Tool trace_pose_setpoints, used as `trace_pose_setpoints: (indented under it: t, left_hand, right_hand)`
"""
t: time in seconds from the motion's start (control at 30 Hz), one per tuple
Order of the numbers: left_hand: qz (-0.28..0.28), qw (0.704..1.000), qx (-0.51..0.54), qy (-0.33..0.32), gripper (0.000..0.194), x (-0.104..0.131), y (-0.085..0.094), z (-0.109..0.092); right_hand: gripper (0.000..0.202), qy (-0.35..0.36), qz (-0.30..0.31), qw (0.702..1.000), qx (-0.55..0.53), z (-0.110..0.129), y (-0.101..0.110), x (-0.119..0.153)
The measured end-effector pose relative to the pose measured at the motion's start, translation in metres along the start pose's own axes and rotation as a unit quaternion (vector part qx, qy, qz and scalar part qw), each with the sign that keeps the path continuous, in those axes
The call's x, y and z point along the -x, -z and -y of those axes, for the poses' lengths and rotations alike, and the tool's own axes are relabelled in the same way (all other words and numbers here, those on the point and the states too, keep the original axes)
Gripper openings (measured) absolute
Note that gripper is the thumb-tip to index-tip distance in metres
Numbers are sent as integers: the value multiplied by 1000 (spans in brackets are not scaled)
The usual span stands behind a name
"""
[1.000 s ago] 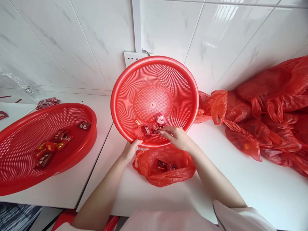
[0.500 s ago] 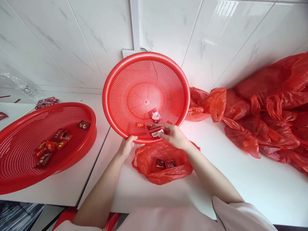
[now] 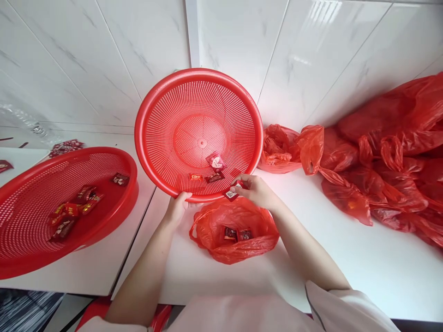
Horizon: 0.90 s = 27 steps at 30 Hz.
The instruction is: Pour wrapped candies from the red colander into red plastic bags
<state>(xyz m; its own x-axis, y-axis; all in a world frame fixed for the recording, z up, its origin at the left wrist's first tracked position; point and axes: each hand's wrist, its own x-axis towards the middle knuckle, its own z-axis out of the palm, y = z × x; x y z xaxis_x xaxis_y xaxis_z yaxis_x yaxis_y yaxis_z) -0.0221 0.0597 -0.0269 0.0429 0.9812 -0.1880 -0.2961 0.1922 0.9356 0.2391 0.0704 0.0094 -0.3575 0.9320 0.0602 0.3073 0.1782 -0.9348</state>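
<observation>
My left hand [image 3: 177, 208] grips the lower rim of a red plastic basket [image 3: 157, 110], which is tilted so its inside faces me. Between the fingers of my right hand [image 3: 254, 191] is a small packet [image 3: 232, 191] with a white label, held at the basket's lower right rim. Inside the basket lie a pink packet [image 3: 216, 161], a dark red packet [image 3: 215, 177] and an orange-red packet [image 3: 196, 177]. Just below, an open red plastic bag [image 3: 204, 240] stands on the table with dark packets [image 3: 245, 234] in it.
A second red basket [image 3: 124, 203] with several small packets sits at the left. Tied red plastic bags [image 3: 349, 170] are heaped along the right side by the tiled wall [image 3: 311, 55]. More packets [image 3: 65, 147] lie behind the left basket. A seam crosses the white table [image 3: 346, 272].
My right hand has lifted the white-labelled packet off the basket wall to the right rim. The basket has shifted slightly left and up with my left hand.
</observation>
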Motion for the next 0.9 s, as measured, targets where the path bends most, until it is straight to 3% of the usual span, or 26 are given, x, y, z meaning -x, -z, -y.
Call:
trace_pose_setpoints:
  t: [0.2,0.3,0.4,0.53,0.63,0.73,0.8,0.9]
  left_hand:
    - [26,999,4,31,28,-1,2,7]
    - [45,998,2,39,28,1,-2,10]
    - [62,997,-3,46,27,4,-9,14]
    - [84,994,-20,69,25,7,-13,18]
    - [82,994,-25,71,26,7,-12,18]
    - [70,995,-18,65,24,6,-11,16]
    - [62,996,-15,67,22,5,-11,14]
    - [54,995,-19,76,20,4,-10,12]
  right_hand:
    - [44,17,99,989,112,12,0,9]
    - [46,27,42,985,162,13,-4,10]
    - [39,81,-17,965,247,8,-10,6]
    - [47,109,21,933,344,-5,-15,1]
    - [48,90,94,936,328,-7,-13,2]
    - [40,120,154,945,261,0,-7,5]
    - [32,125,137,958,221,6,-4,7]
    - [31,86,57,977,185,12,-2,9]
